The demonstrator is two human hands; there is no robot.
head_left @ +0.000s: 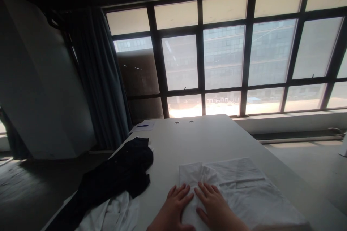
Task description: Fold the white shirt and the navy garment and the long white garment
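Note:
A white cloth garment [244, 184] lies spread on the white table, wrinkled around its upper left part. My left hand [176, 204] rests on its left edge with the fingers stretched out. Beside it, my right hand [213, 202] presses flat on the same cloth, fingers slightly spread. Neither hand holds anything. The fingertips of both hands lie close together near a gathered crease. The lower part of the cloth runs out of view at the bottom.
Left on the white table [187, 140] lies a dark garment [121, 169], with a crumpled white cloth [115, 211] under it. A paper [149, 126] with a blue pen [142, 126] sits at the far left corner. Beyond are a blue curtain [100, 75] and large windows [223, 57].

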